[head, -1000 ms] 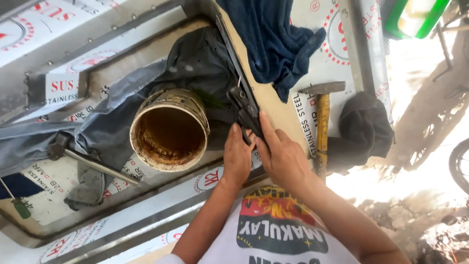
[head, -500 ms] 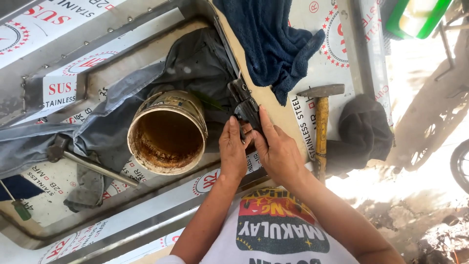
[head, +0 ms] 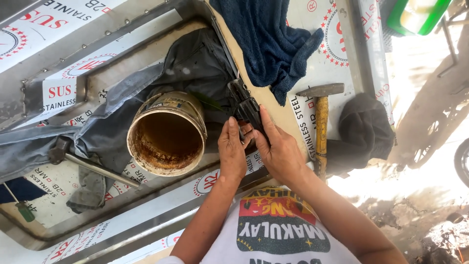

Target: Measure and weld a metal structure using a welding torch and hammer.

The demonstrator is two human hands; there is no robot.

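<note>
Both my hands meet on a black metal tool (head: 245, 105) that rests on the edge of a stainless steel sheet (head: 337, 49). My left hand (head: 232, 151) pinches its lower end with thumb and fingers. My right hand (head: 276, 149) lies over the tool from the right, fingers wrapped along it. A rusty open bucket (head: 167, 134) lies on its side just left of my hands, on a grey cloth (head: 195, 63).
A wooden-handled hammer (head: 321, 122) lies right of my hands, beside a dark cap (head: 364, 129). A dark blue towel (head: 273, 39) is above. A second hammer (head: 88, 164) and a green-handled screwdriver (head: 22, 208) lie at the left. A green object (head: 415, 14) sits top right.
The hands have shifted only slightly on the black tool, the left fingers closing a little nearer its lower end. Nothing else has moved.
</note>
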